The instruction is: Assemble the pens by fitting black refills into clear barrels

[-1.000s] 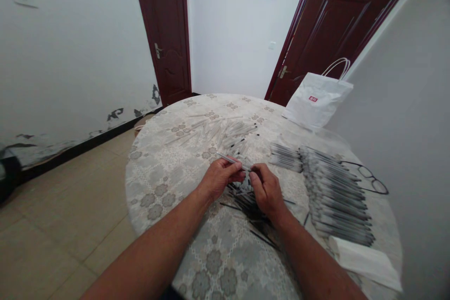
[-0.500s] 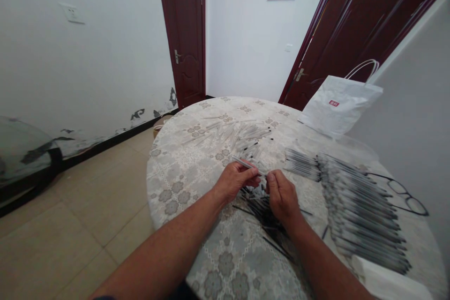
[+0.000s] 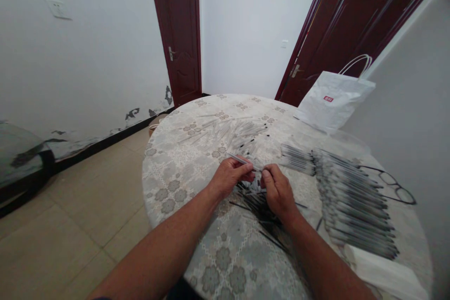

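My left hand point(image 3: 230, 177) is closed around a slim, clear pen barrel point(image 3: 236, 157), which points up and to the left past the fingers. Close beside it, my right hand point(image 3: 277, 191) pinches at the barrel's near end; what lies between those fingertips is too small to make out. Below both hands is a loose heap of thin black rods point(image 3: 258, 208) like pen refills, partly covered by the right hand and forearm. Beyond the hands, clear pen barrels point(image 3: 228, 132) are scattered, with several small black caps or tips point(image 3: 265, 126) among them.
On the right, many pens lie in a long stacked row point(image 3: 358, 206), beside a smaller row point(image 3: 298, 159). Eyeglasses point(image 3: 397, 185) rest at the right edge of the round table point(image 3: 172, 192). A white paper bag point(image 3: 333, 98) stands behind; something white point(image 3: 386, 272) lies in front.
My hands have come slightly closer together at the barrel, whose near end now meets the right fingertips. The whole view has shifted a little.
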The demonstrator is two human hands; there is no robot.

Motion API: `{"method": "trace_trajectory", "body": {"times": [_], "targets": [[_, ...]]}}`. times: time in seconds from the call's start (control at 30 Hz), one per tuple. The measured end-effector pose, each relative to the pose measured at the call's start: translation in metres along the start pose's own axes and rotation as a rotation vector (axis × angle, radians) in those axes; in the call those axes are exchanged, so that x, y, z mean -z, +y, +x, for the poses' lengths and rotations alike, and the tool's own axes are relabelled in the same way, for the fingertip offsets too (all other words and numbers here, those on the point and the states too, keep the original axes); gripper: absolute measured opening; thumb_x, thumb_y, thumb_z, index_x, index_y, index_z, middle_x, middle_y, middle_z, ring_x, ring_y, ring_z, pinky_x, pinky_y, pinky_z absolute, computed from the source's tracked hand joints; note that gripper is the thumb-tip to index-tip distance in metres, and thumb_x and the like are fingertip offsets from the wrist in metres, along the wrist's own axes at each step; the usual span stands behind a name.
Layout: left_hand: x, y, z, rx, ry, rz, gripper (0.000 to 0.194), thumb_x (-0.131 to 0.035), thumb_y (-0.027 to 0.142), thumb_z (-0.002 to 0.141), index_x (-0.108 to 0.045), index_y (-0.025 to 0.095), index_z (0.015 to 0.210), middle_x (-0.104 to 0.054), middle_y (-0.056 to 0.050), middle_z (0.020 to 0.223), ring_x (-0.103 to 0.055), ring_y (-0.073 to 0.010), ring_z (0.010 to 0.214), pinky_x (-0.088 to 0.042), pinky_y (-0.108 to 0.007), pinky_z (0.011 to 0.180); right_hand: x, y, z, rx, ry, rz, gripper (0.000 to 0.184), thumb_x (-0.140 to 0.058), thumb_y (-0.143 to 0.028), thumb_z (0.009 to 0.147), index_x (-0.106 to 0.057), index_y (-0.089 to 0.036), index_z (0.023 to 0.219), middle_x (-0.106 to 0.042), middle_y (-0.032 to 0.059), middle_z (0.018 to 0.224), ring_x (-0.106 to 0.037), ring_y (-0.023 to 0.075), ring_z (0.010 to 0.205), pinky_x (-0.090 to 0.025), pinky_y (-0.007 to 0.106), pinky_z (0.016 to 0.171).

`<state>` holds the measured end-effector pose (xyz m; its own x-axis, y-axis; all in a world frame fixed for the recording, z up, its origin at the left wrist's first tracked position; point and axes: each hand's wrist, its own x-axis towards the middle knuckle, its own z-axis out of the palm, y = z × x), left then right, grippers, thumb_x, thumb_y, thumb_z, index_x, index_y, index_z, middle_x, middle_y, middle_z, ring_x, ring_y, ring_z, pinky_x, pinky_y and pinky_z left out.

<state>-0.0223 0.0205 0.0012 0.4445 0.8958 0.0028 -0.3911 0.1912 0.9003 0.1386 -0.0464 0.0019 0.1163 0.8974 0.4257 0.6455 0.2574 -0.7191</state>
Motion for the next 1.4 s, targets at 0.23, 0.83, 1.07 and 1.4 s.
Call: {"method": "trace_trajectory", "body": {"times": [0.23, 0.83, 1.07, 1.4], "targets": [[0.002, 0.007, -0.001, -0.003, -0.009, 0.079, 0.035, -0.080, 0.043, 0.073, -0.068, 0.014, 0.087, -0.072, -0.006, 0.078, -0.069, -0.0187, 0.068, -0.059, -0.035, 0.070, 0.001, -0.001, 0.001, 0.003, -0.014, 0.021, 0.034, -0.033, -0.038, 0.103, -0.050, -0.023, 0.077, -0.055, -0.0021, 0.064, -0.052, 0.0156, 0.061, -0.040, 0.027, 0.062], [0.077, 0.034, 0.015, -0.201, 0.291, 0.948, 0.013, -0.075, 0.025, 0.069, -0.074, 0.019, 0.080, -0.070, -0.005, 0.075, -0.061, -0.0200, 0.071, -0.046, -0.028, 0.068, 0.010, 0.029, 0.014, 0.187, 0.145, -0.426, 0.023, -0.045, -0.028, 0.098, -0.061, -0.017, 0.109, -0.069, 0.0112, 0.098, -0.064, 0.0231, 0.087, -0.047, 0.032, 0.079], [0.083, 0.014, 0.020, -0.110, 0.189, 1.424, 0.024, -0.063, 0.017, 0.079, -0.073, 0.021, 0.101, -0.070, -0.008, 0.097, -0.063, -0.0227, 0.093, -0.044, -0.032, 0.087, 0.012, 0.032, 0.014, 0.197, 0.155, -0.479, 0.021, -0.046, -0.027, 0.097, -0.059, -0.016, 0.110, -0.069, 0.0096, 0.098, -0.064, 0.0210, 0.086, -0.046, 0.029, 0.078], [0.078, 0.009, 0.017, -0.128, 0.198, 1.702, 0.020, -0.062, 0.025, 0.086, -0.066, 0.025, 0.105, -0.060, -0.010, 0.111, -0.058, -0.0248, 0.103, -0.044, -0.032, 0.085, 0.010, 0.034, 0.013, 0.212, 0.151, -0.525, 0.020, -0.046, -0.027, 0.097, -0.059, -0.017, 0.109, -0.069, 0.0084, 0.097, -0.064, 0.0203, 0.083, -0.045, 0.028, 0.074]]}}
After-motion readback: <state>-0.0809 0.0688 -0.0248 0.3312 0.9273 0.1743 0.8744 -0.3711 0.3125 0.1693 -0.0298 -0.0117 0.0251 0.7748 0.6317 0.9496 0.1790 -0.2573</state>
